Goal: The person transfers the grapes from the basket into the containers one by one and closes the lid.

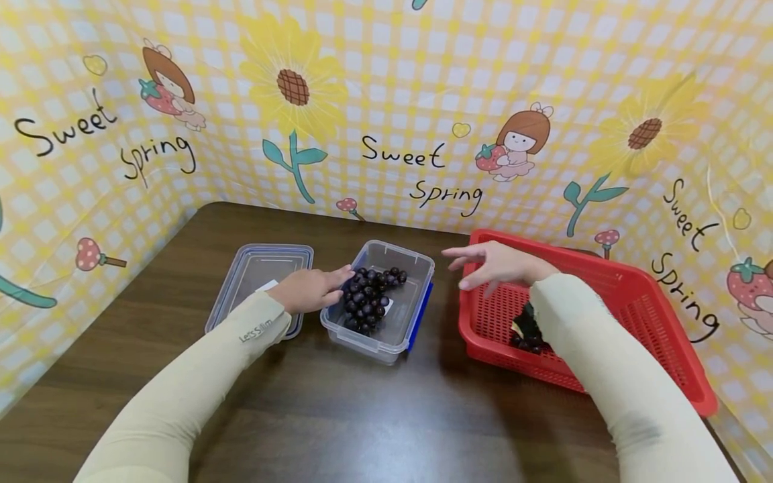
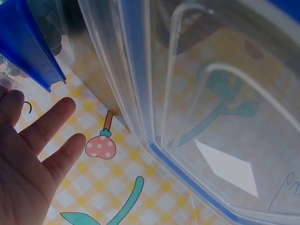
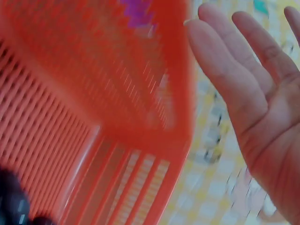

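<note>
Dark purple grapes [image 1: 364, 298] lie heaped in a clear plastic container [image 1: 413, 322] with a blue side latch. At the container's left rim is my left hand [image 1: 308, 290], its fingers extended; whether they touch the rim I cannot tell. My right hand [image 1: 496, 261] hovers over the left edge of a red plastic basket [image 1: 652, 322], fingers spread and nothing held. In the basket, more dark grapes [image 1: 527, 341] sit beside a dark piece with a pale edge, partly hidden by the right sleeve. The right wrist view also shows the bare palm [image 3: 276, 126] beside the basket wall.
A clear lid [image 1: 266, 258] with a blue seal lies on the brown wooden table [image 1: 290, 416], left of the container and partly under the left hand. Behind the table hangs a yellow checked cloth [image 1: 386, 87] with printed flowers, standing close to the basket's back.
</note>
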Action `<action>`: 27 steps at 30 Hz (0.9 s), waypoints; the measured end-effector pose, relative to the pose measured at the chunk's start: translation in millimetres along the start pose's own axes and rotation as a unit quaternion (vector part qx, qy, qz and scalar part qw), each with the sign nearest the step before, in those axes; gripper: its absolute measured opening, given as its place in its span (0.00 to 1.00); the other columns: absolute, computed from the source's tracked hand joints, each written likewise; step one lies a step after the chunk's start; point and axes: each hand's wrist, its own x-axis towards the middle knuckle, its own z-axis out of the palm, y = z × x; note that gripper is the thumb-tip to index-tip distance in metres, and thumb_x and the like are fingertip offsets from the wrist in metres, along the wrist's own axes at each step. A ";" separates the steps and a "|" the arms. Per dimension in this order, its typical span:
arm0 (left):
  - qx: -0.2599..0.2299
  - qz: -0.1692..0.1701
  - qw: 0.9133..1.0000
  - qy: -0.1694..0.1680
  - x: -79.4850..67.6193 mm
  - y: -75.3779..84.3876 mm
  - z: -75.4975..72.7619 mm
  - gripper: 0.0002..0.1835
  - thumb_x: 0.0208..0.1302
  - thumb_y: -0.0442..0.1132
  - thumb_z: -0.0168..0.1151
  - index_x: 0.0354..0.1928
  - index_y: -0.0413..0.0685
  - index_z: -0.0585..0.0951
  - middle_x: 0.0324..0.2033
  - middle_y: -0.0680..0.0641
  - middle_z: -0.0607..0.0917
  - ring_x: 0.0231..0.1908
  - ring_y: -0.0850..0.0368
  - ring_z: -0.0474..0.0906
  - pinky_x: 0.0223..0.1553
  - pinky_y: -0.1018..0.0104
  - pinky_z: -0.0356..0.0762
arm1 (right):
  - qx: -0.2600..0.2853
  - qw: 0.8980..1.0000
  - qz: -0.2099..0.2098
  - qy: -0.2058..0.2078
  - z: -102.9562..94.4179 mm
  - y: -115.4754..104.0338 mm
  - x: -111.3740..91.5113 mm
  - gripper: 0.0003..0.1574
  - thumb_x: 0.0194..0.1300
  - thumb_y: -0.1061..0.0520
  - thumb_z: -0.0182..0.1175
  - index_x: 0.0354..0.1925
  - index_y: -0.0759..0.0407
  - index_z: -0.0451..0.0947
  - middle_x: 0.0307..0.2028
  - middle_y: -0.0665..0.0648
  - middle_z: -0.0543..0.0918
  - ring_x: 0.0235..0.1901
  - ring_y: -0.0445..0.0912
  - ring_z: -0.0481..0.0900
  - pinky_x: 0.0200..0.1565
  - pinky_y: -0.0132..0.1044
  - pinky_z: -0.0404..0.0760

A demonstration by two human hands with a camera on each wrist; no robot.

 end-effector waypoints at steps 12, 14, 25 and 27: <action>0.001 0.005 1.000 0.013 -0.4 -1.6 2.1 0.28 0.70 0.41 0.46 0.69 0.38 0.63 0.68 0.40 0.64 0.16 0.56 0.60 0.16 0.66 0.58 | 0.029 0.995 0.085 0.034 -34.6 62.0 -70.6 0.51 0.62 0.53 0.64 0.74 0.61 0.49 0.67 0.75 0.59 0.50 0.56 0.78 0.41 0.49 0.82; 0.000 0.003 1.000 0.012 -0.6 -0.2 1.9 0.28 0.70 0.41 0.46 0.69 0.38 0.63 0.68 0.41 0.64 0.16 0.56 0.60 0.17 0.66 0.58 | 0.030 0.994 0.094 0.037 -37.0 70.8 -80.7 0.51 0.63 0.53 0.63 0.74 0.62 0.47 0.67 0.76 0.58 0.50 0.59 0.78 0.41 0.50 0.82; -0.006 -0.002 1.000 0.005 -0.2 0.7 0.6 0.28 0.70 0.41 0.46 0.70 0.38 0.62 0.69 0.40 0.62 0.20 0.54 0.66 0.19 0.64 0.62 | -0.121 0.986 0.088 0.076 -41.7 93.3 -96.0 0.57 0.60 0.50 0.66 0.73 0.68 0.45 0.66 0.81 0.52 0.55 0.68 0.69 0.46 0.56 0.76; -0.011 -0.004 1.000 0.004 -0.3 0.3 0.1 0.28 0.70 0.41 0.46 0.70 0.38 0.62 0.69 0.40 0.62 0.19 0.54 0.65 0.19 0.64 0.62 | -0.138 0.983 0.077 0.089 -42.3 93.8 -94.1 0.58 0.58 0.50 0.67 0.73 0.68 0.45 0.68 0.80 0.50 0.60 0.71 0.61 0.52 0.62 0.70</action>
